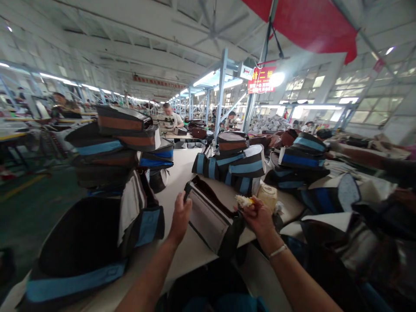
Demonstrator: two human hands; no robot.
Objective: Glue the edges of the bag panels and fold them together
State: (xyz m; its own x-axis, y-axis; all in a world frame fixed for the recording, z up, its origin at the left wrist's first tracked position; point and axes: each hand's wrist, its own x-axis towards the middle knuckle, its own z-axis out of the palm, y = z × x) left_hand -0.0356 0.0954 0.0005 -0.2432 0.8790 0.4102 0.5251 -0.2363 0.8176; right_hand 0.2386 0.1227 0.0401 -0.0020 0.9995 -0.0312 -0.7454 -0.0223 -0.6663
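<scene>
A half-made fabric bag (pixel 208 219) with a grey panel and dark ends lies tilted on the worktable in front of me. My left hand (pixel 181 216) grips its upper left end, thumb raised along the edge. In my right hand (pixel 258 216) is a small brush (pixel 243 200) with pale, frayed bristles and a bit of yellow at the handle. The bristles point left, over the bag's right end. Whether the lower fingers of this hand also touch the bag, I cannot tell. Just behind it stands a cloudy, yellowish plastic jar (pixel 268 197).
Stacked bag pieces with brown and blue bands (pixel 120 125) rise at the left. More striped bag pieces (pixel 247 162) sit behind my work, and others (pixel 302 151) pile up at the right. A large dark piece (pixel 81 242) fills the table's near left. People sit farther back.
</scene>
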